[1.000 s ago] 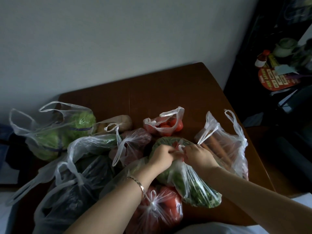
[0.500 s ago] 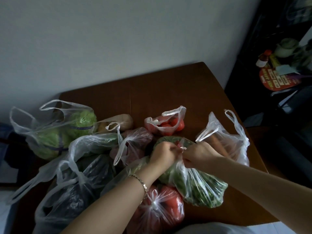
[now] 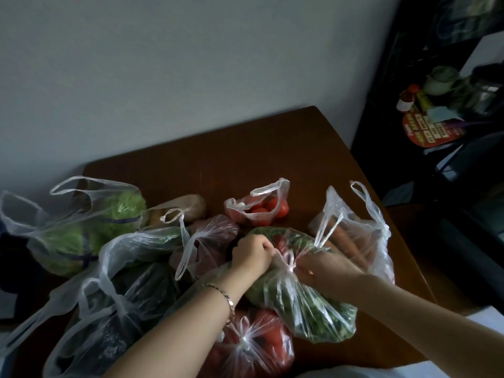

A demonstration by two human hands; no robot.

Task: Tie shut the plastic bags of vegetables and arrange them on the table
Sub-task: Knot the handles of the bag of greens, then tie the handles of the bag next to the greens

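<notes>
A clear bag of leafy greens [image 3: 311, 309] lies at the middle front of the brown table [image 3: 245, 165]. My left hand [image 3: 252, 253] grips one handle of that bag in a fist. My right hand [image 3: 324, 271] grips the other handle, and a tight knot [image 3: 291, 264] sits between the two hands. A tied bag of big red tomatoes [image 3: 253, 345] lies just in front. A small open bag of small tomatoes [image 3: 259, 208] sits behind, and an open bag of carrots [image 3: 354, 236] stands to the right.
At the left lie an open bag of lettuce [image 3: 81, 227], a dark-vegetable bag [image 3: 114, 309], a knotted bag of reddish produce [image 3: 210, 244] and a brownish bag [image 3: 180, 210]. A dark shelf [image 3: 436, 118] with bottles stands right of the table. The wall runs behind.
My hands have drawn apart, pulling the handles of the greens bag taut into a knot. My right hand has dropped lower and to the right.
</notes>
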